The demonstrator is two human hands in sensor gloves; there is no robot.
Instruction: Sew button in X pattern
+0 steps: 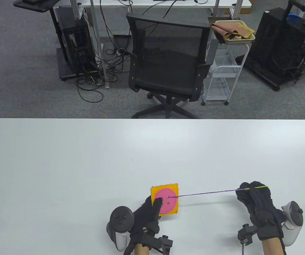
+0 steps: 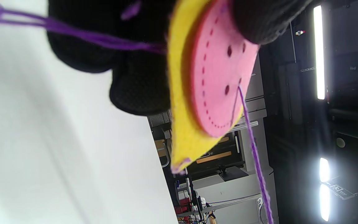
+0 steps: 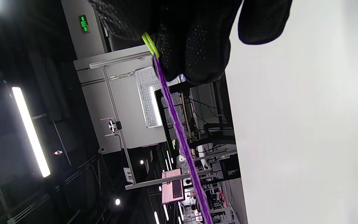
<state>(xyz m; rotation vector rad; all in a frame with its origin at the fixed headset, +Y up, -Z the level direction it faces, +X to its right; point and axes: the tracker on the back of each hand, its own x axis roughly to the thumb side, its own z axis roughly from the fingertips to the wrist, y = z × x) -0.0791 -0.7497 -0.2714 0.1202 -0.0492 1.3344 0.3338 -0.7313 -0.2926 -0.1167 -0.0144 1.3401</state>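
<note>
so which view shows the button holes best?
Left wrist view: the button fills the frame, its holes are distinct, and the thread leaves one. Table view shows it small, partly under the left hand. Right wrist view shows none of it.

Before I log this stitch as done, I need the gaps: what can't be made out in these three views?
- Back of the yellow felt square: hidden in the table view; in the left wrist view the left hand covers it.
- Top of the pink four-hole button: under a gloved finger, left wrist view.
- Yellow-green needle: mostly inside the right hand.
- Purple thread: its far end is cut off by the right wrist view's bottom edge.
</note>
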